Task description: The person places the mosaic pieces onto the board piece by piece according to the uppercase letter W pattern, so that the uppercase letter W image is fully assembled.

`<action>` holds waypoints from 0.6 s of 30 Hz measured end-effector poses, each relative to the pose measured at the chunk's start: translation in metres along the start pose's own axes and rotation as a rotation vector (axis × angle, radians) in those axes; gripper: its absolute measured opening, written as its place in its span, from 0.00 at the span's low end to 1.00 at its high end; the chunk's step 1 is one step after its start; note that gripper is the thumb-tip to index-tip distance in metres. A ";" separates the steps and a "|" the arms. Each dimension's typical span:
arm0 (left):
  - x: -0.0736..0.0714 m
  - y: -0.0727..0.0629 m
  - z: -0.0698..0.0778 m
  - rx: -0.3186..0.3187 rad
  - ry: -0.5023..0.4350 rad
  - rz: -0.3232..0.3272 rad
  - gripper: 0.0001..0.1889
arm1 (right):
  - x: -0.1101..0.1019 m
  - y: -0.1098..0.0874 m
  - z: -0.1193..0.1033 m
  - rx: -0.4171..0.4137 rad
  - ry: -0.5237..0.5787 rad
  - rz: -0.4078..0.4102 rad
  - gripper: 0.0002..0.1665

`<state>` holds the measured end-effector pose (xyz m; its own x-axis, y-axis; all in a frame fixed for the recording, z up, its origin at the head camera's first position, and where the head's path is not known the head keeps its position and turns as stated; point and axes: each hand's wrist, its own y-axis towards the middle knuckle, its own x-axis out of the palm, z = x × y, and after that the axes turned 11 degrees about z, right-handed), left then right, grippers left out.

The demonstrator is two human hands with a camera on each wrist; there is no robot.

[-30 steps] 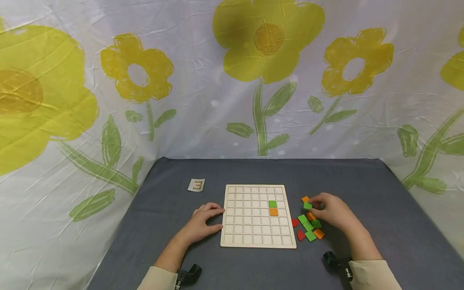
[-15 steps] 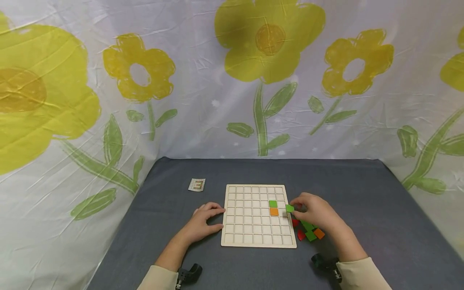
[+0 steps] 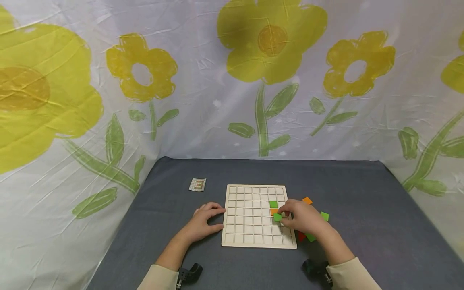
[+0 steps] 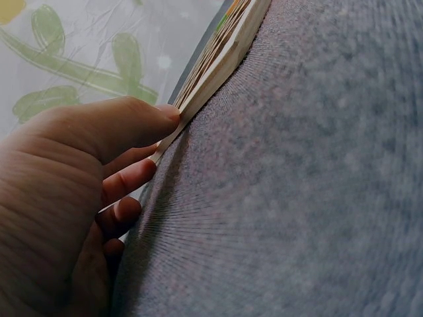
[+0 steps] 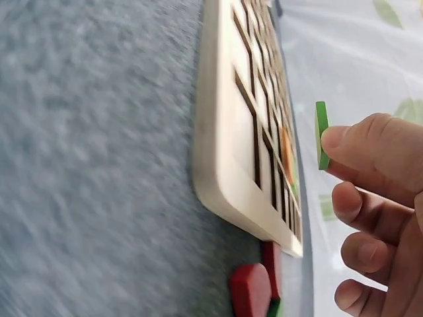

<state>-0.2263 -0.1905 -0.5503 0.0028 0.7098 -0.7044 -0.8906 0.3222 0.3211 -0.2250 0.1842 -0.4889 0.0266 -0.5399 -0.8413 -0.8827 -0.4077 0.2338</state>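
Note:
My right hand pinches a green square tile between thumb and forefinger over the right part of the wooden grid board. In the right wrist view this green tile stands on edge, apart from the board. A green tile lies in one cell, with an orange tile directly below it, partly covered by the held piece. My left hand rests with thumb and fingertips spread along the board's left edge. The left wrist view has the thumb touching the rim.
Right of the board lie loose pieces, partly hidden by my right arm: an orange tile, a green tile, a red piece and another green tile. A small patterned card lies on the dark cloth at back left.
My right hand has picked a green tile from the loose pieces and carried it left over the board, below the orange tile. The left hand stays at the board's edge.

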 end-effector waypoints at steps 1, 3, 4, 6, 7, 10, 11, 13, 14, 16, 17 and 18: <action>0.000 0.000 0.000 0.005 -0.001 0.000 0.25 | 0.002 0.001 -0.001 0.000 -0.010 -0.004 0.11; 0.000 0.000 0.000 0.006 0.003 -0.001 0.25 | 0.005 0.002 -0.003 -0.006 -0.039 -0.011 0.10; 0.000 0.000 0.000 0.002 0.005 -0.005 0.25 | 0.007 0.002 -0.003 -0.001 -0.056 -0.014 0.10; -0.001 0.000 0.001 -0.001 0.008 -0.008 0.25 | 0.011 0.002 -0.004 -0.002 -0.081 -0.020 0.10; -0.001 0.000 0.001 -0.003 0.009 -0.010 0.25 | 0.012 0.002 -0.004 -0.001 -0.086 -0.022 0.10; -0.001 0.000 0.002 0.000 0.004 -0.007 0.25 | 0.014 0.000 -0.004 0.011 -0.096 -0.027 0.12; -0.001 0.000 0.002 0.004 0.000 -0.004 0.25 | 0.015 0.000 -0.004 0.014 -0.095 -0.029 0.12; -0.001 -0.001 0.003 0.012 -0.004 0.003 0.25 | 0.015 0.000 -0.004 0.022 -0.091 -0.032 0.12; -0.001 -0.001 0.003 0.015 -0.005 0.009 0.25 | 0.015 0.000 -0.004 0.023 -0.094 -0.031 0.13; -0.001 -0.001 0.002 0.016 -0.006 0.014 0.25 | 0.015 0.001 -0.005 0.031 -0.094 -0.027 0.13; -0.001 -0.001 0.002 0.016 -0.006 0.015 0.25 | 0.015 0.001 -0.006 0.033 -0.095 -0.025 0.13; -0.001 -0.001 0.002 0.014 -0.005 0.015 0.25 | 0.015 0.001 -0.006 0.035 -0.097 -0.023 0.13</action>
<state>-0.2241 -0.1903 -0.5486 -0.0080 0.7174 -0.6966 -0.8842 0.3202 0.3400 -0.2226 0.1714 -0.4983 0.0033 -0.4559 -0.8900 -0.8983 -0.3924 0.1977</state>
